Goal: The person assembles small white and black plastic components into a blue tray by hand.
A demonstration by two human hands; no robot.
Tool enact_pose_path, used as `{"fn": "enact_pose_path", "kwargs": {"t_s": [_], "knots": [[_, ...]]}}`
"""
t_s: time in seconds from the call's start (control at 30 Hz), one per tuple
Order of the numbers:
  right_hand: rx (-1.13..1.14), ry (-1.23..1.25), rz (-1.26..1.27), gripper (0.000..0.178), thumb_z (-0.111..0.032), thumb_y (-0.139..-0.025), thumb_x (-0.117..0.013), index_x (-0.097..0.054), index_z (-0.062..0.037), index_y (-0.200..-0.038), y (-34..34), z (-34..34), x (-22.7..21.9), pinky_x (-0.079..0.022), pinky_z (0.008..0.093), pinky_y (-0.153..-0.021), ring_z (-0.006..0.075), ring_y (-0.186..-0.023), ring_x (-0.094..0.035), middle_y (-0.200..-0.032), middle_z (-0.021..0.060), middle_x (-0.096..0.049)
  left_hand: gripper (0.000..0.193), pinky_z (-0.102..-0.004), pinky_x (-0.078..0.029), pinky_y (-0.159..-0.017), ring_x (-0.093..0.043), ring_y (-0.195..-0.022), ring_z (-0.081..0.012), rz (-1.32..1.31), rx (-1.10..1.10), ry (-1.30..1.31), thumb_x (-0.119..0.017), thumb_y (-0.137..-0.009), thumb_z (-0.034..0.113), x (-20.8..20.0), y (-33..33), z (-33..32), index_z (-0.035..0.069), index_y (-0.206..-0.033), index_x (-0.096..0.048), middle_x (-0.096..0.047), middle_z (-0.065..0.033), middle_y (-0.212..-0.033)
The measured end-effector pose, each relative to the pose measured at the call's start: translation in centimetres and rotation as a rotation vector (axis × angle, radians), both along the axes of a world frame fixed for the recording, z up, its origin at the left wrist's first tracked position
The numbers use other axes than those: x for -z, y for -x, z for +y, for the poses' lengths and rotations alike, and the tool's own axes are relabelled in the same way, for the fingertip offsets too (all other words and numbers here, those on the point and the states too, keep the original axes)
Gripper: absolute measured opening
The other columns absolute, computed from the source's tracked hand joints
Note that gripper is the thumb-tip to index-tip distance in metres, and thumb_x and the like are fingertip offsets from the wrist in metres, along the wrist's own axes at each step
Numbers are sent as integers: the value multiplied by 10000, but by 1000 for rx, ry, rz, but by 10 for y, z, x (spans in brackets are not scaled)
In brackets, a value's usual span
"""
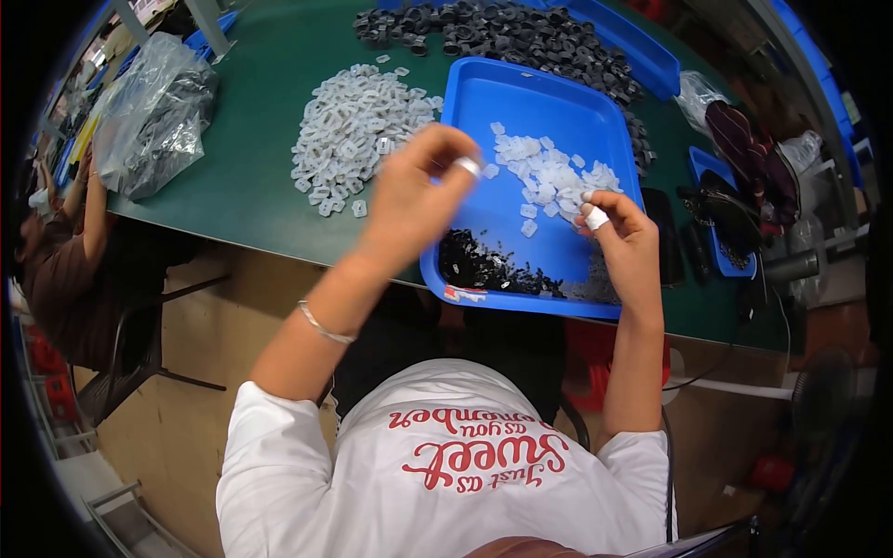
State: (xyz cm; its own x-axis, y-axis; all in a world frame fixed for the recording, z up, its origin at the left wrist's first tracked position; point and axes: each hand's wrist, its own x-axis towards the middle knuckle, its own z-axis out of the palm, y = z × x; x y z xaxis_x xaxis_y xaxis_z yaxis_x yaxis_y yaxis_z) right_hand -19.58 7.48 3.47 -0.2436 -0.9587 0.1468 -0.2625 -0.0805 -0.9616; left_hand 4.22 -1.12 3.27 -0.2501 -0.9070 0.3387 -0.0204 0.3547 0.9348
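Observation:
My left hand (416,195) hovers over the left rim of the blue tray (484,88). Its fingers curl toward the thumb, which has white tape on it; anything between them is hidden. A pile of small whitish plastic pieces (349,130) lies on the table beside that hand. Above the tray's right side, my right hand (628,237) pinches thumb and finger together, white tape on the thumb; what they hold is too small to name. Under those fingertips spreads a heap of thin translucent pieces (549,177). Tiny black parts (484,265) fill the tray's near end.
Dark grey plastic parts (530,37) are heaped behind the tray on the green table (251,112). A clear plastic bag (158,116) stands at the left, near another person's arm (96,209). At the right, a smaller blue tray (735,265) holds dark items.

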Motion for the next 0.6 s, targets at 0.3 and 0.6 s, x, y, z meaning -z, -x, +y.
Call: {"fn": "enact_pose_path", "kwargs": {"t_s": [0.3, 0.6], "knots": [[4, -54, 705, 94, -48, -838, -630, -664, 3, -909, 5, 11, 3, -480, 341, -672, 270, -737, -622, -893, 126, -646, 208, -360, -496, -842, -624, -916, -299, -735, -492, 776, -588, -789, 6, 12, -68, -71, 24, -990, -637, -649, -134, -999], [22, -155, 797, 99, -80, -830, -632, -674, -23, -899, 4, 12, 0, -484, 381, -695, 317, -756, -628, -879, 126, -653, 191, -416, -505, -723, -622, -866, -323, -660, 245, 478, -612, -793, 62, 21, 46, 7, 49, -977, -659, -642, -132, -902]]}}
